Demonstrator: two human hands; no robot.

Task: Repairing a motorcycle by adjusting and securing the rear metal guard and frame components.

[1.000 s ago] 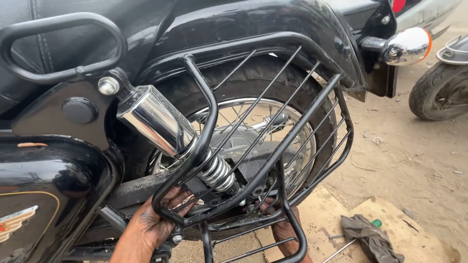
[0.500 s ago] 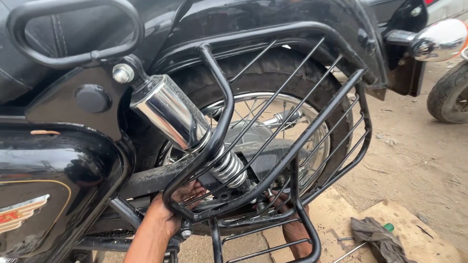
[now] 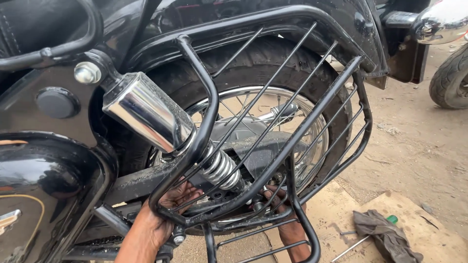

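Left hand (image 3: 168, 207) curls up around the black side rack (image 3: 273, 160) (right hand (image 3: 273, 197) half hidden, grip unclear)

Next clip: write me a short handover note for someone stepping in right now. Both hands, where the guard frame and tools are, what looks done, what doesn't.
Left hand: fingers curled on the lower front bend of the black guard frame, below the chrome shock absorber.
Right hand: behind the frame's lower bars near the wheel hub; grip hidden.
Frame sits against the rear wheel, hand-supported; whether it is bolted cannot be told.
Grey rag and green-handled screwdriver lie on cardboard, untouched.
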